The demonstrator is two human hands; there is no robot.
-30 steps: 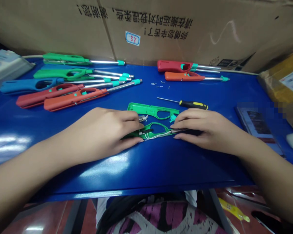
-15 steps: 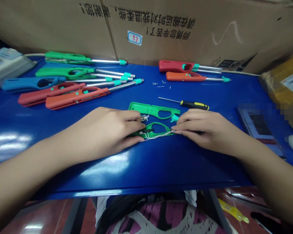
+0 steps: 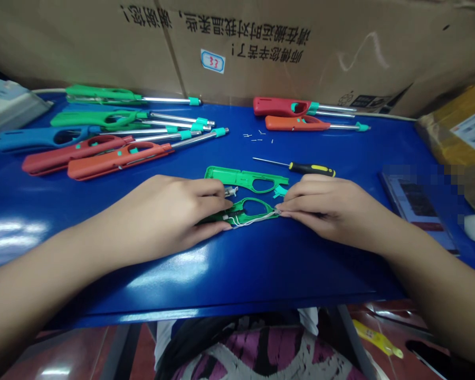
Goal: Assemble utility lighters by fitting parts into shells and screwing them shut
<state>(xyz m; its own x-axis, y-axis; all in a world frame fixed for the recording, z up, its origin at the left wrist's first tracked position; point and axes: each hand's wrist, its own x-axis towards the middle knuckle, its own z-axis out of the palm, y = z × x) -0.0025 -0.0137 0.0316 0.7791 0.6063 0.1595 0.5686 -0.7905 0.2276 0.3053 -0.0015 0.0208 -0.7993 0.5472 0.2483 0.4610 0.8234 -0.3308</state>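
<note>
One green lighter casing half [image 3: 256, 202], with an opening for the trigger, lies on the blue table. My left hand [image 3: 182, 208] is closed around its rear end, hiding much of it. White wires [image 3: 250, 219] run forward along this half from a small black part. At the casing's front end my right hand [image 3: 320, 203] pinches the wires and a small grey metal bit between thumb and fingers; what lies deeper in the grip is hidden. Just behind are the other green casing half [image 3: 237, 175], a small metal-and-clear part [image 3: 231, 191] and a turquoise trigger [image 3: 279, 191].
A yellow-and-black screwdriver [image 3: 312, 169] lies behind my right hand, with several small screws [image 3: 254, 138] beyond. Assembled lighters [image 3: 119, 158] are grouped at left; a red lighter [image 3: 281, 106] and an orange one [image 3: 296, 123] lie back right. A cardboard box [image 3: 237, 53] walls the back.
The whole view has shifted slightly, so things appear a little further left. Both hands keep their grips on the green casing half and the wires.
</note>
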